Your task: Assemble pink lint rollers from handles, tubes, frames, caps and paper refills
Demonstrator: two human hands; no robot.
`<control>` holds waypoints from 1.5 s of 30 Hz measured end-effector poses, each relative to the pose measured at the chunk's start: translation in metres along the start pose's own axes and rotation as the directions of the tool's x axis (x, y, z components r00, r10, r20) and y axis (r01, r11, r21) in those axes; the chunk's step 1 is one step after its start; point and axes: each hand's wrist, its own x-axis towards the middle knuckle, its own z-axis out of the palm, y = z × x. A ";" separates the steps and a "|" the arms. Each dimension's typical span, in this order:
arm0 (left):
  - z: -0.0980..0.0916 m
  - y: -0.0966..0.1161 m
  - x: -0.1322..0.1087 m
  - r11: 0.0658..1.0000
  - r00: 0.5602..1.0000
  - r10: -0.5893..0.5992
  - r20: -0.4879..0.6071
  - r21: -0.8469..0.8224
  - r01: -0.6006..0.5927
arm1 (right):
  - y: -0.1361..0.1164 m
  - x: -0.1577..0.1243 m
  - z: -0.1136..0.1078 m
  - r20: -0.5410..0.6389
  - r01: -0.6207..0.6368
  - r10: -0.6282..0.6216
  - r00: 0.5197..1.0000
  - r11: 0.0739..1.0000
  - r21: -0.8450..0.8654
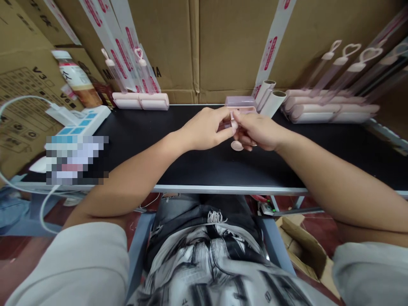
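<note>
Near the middle of the black table, my left hand [208, 129] and my right hand [259, 131] meet, fingertips bent inward. Between them they pinch a small pale pink plastic piece [235, 125], mostly hidden by the fingers. A round, pale pink disc [236, 145] shows just below my right fingers; whether it is held or lying on the table I cannot tell. Just behind my hands are a pink case [247, 109] and a translucent lilac box [239, 101]. Two white tubes [273, 104] stand tilted beside them, past my right hand.
Pink cylindrical holders with heart-loop sticks stand at the back left [140, 101] and back right [331, 111]. On the left are a drink bottle [76, 78], a power strip [92, 121] and a white cable [43, 208]. Cardboard boxes [229, 46] wall the back edge.
</note>
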 end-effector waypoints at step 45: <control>-0.019 -0.017 0.009 0.769 0.920 -0.292 0.263 -0.508 0.389 | 0.004 0.003 -0.025 -0.203 0.063 -0.037 0.978 0.991 0.122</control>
